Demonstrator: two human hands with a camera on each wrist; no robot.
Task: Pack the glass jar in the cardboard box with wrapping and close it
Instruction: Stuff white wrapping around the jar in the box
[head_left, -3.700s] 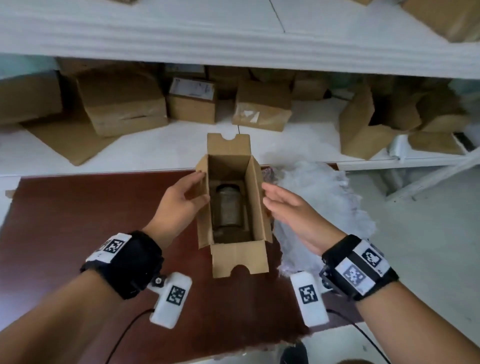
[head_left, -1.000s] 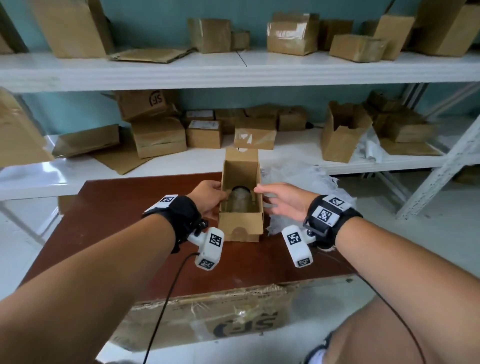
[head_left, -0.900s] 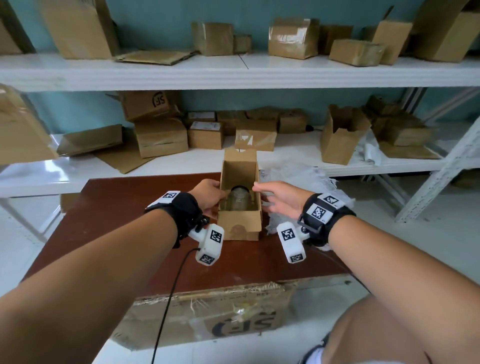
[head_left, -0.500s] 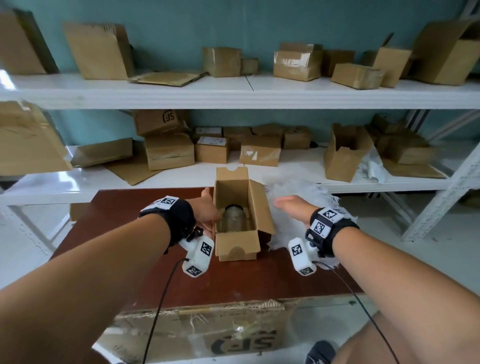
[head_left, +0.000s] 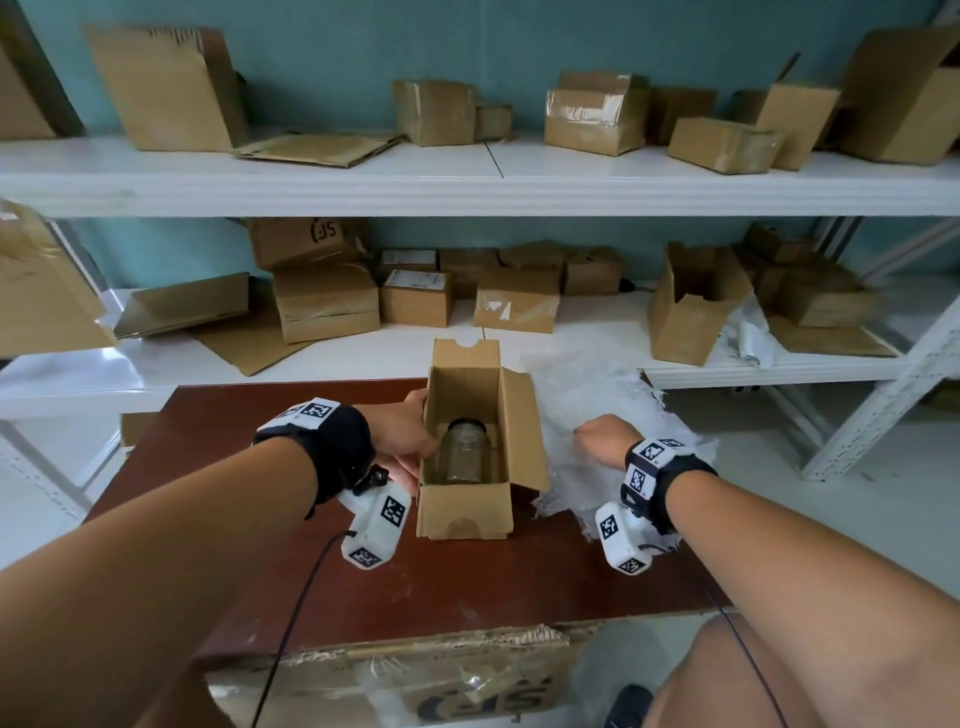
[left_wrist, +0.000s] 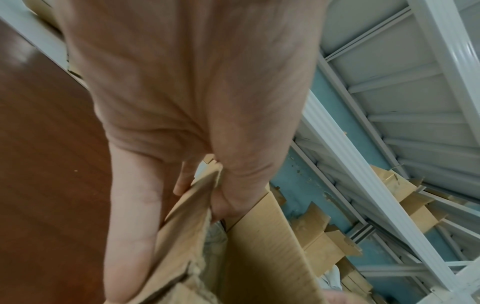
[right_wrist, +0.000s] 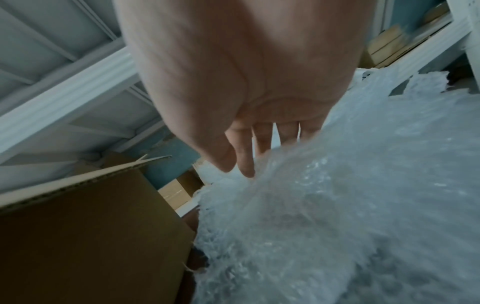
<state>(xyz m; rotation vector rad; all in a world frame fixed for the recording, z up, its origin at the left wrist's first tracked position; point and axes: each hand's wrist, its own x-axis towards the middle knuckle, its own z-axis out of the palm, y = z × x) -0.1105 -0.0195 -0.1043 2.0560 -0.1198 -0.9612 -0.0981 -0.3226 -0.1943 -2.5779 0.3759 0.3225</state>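
Observation:
An open cardboard box (head_left: 470, 512) stands on the brown table, and the clear glass jar (head_left: 464, 453) is upright inside it, unwrapped. My left hand (head_left: 410, 439) grips the box's left wall. In the left wrist view its thumb (left_wrist: 233, 197) is inside the box (left_wrist: 265, 257) and the fingers are outside. My right hand (head_left: 597, 436) is to the right of the box, over the white bubble wrap (head_left: 587, 387). In the right wrist view its fingers (right_wrist: 246, 160) point down onto the wrap (right_wrist: 350, 205), with some tips hidden in it. The box's right flap (right_wrist: 91, 226) leans outward.
The table (head_left: 467, 577) has a torn cardboard sheet (head_left: 441, 675) hanging off its near edge. Behind it run white shelves (head_left: 467, 182) with several cardboard boxes. A white rack leg (head_left: 883, 405) stands at the right. Cables trail from both wrists.
My right hand left the box's right side and moved right onto the bubble wrap; the right flap has swung outward. The left hand stays on the left wall. The view tilted up.

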